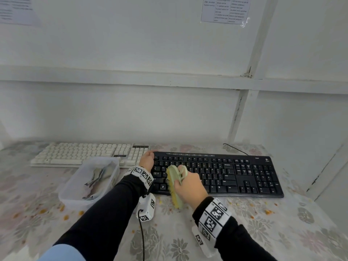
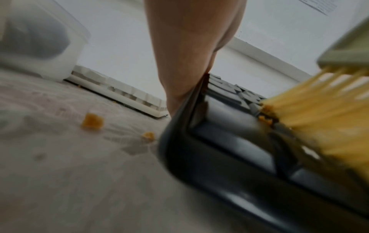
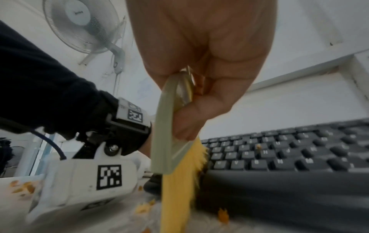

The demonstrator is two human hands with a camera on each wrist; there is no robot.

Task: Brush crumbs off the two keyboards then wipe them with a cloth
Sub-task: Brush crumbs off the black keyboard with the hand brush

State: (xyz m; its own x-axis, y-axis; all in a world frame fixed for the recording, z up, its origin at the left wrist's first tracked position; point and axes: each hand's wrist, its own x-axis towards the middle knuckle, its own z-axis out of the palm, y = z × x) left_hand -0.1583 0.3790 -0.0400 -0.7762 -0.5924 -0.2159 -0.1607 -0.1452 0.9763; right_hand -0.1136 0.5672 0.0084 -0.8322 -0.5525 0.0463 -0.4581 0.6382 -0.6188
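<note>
Grip: right hand (image 1: pixel 189 185) curled round the pale green handle of a brush (image 1: pixel 174 185); its yellow bristles (image 3: pixel 179 181) meet the near left edge of the black keyboard (image 1: pixel 235 176). Left hand (image 1: pixel 147 160) rests at that keyboard's far left corner, its edge against the frame; whether its fingers curl or lie straight cannot be told.

Keyboards: black one at centre-right of the table; white keyboard (image 1: pixel 84 153) to its left, set further back, the two nearly meeting at their ends.

Cloth: grey cloth (image 1: pixel 98 176), crumpled, inside a clear plastic tub (image 1: pixel 75 196) standing in front of the white keyboard.

Surface: table under a pale floral covering (image 1: pixel 263 232); orange crumbs (image 2: pixel 92 121) scattered along the near side, and a few on the black keys.

Room: white panelled wall (image 1: pixel 150 100) with horizontal rails; printed sheet (image 1: pixel 225 9) taped high on it; wall fan (image 3: pixel 83 25) in the right wrist view.
</note>
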